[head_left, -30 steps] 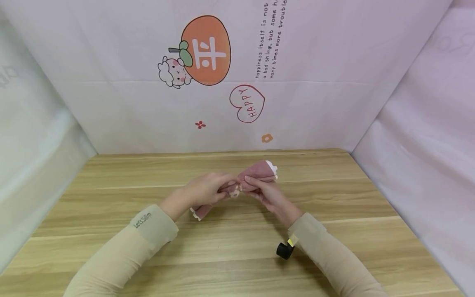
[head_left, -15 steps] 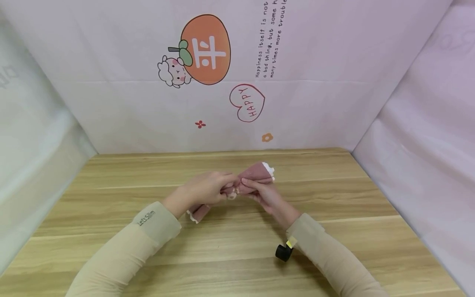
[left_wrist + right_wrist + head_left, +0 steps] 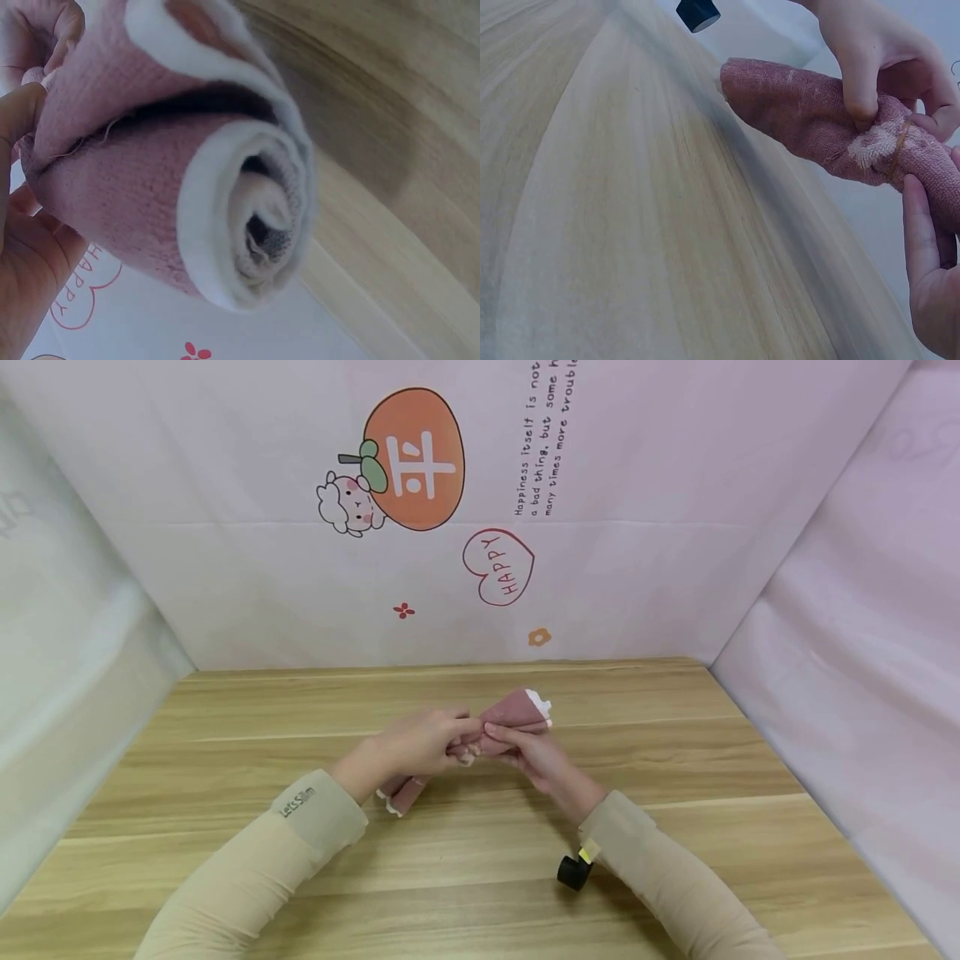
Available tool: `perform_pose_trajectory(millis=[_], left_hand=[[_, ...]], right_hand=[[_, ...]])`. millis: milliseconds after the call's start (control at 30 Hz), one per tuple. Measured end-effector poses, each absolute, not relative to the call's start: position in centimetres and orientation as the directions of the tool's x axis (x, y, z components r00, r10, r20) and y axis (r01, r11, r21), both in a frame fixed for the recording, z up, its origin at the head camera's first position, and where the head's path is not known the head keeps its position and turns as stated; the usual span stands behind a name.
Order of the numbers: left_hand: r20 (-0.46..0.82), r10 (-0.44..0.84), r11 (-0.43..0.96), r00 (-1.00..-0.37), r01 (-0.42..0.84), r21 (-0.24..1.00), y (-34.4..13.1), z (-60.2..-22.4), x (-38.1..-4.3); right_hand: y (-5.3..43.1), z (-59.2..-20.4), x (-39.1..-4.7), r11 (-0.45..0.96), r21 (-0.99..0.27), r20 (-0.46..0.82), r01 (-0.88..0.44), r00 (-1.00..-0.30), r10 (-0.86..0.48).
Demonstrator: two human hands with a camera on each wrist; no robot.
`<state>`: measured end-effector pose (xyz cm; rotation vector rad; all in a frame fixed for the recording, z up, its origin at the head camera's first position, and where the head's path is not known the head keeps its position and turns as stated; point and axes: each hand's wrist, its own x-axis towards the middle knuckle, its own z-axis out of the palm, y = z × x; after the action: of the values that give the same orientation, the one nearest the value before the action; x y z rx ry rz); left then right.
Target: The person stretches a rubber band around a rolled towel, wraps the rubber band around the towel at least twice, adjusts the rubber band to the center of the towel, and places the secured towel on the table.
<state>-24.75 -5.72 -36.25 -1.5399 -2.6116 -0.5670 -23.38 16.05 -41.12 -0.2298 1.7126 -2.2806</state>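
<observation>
A pink towel (image 3: 517,708) with white edges is rolled up and gathered at its middle, off the tabletop, like a bow. Its layered spiral end (image 3: 244,225) fills much of the left wrist view. In the right wrist view a thin tan band (image 3: 900,154), which looks like a rubber band, circles the gathered part beside a pale patch. My left hand (image 3: 423,739) grips the towel left of the middle, thumb and fingers on opposite sides. With thumb on top, my right hand (image 3: 546,758) pinches it just right of the middle. Some fingertips are hidden behind the cloth.
A wood-grain table (image 3: 480,877) lies under both hands. White printed cloth (image 3: 637,527) stands behind it, with more at both sides. A black camera (image 3: 573,872) juts from the right wrist, low over the table.
The towel's right end has shifted slightly left, and its left end has dipped a little nearer the body. Both hands keep hold near the middle, with small finger movements.
</observation>
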Motion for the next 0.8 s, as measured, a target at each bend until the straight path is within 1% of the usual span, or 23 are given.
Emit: perform_pose_trajectory(millis=[133,233,333,467,533,600,800], left_hand=[[0.233,0.839,0.427,-0.492,0.86,0.278,-5.7,-36.1,-24.6],[0.218,0.837,0.437,-0.502,0.852,0.289,-5.7,-35.9,-24.5],[0.188,0.82,0.466,-0.541,0.821,0.329,-5.9,-35.8,-24.5],[0.141,0.773,0.529,-0.619,0.75,0.397,-5.9,-35.7,-24.5],[0.123,0.752,0.553,-0.648,0.721,0.418,-6.0,-35.6,-24.5],[0.108,0.738,0.569,-0.667,0.7,0.433,-6.0,-35.5,-24.5],[0.084,0.715,0.593,-0.695,0.665,0.455,-6.2,-35.5,-24.6]], right_hand=[[16.1,-41.1,-23.2,-0.261,-0.955,-0.058,0.143,-0.949,-0.31],[16.2,-41.1,-23.2,-0.263,-0.953,-0.063,0.149,-0.949,-0.31],[16.5,-41.1,-23.2,-0.279,-0.946,-0.077,0.164,-0.951,-0.298],[16.9,-41.1,-23.2,-0.334,-0.921,-0.105,0.2,-0.953,-0.283],[17.1,-41.0,-23.1,-0.356,-0.91,-0.11,0.212,-0.952,-0.285],[17.3,-40.9,-23.1,-0.364,-0.905,-0.118,0.222,-0.951,-0.285],[17.3,-40.7,-23.1,-0.372,-0.894,-0.152,0.25,-0.95,-0.273]])
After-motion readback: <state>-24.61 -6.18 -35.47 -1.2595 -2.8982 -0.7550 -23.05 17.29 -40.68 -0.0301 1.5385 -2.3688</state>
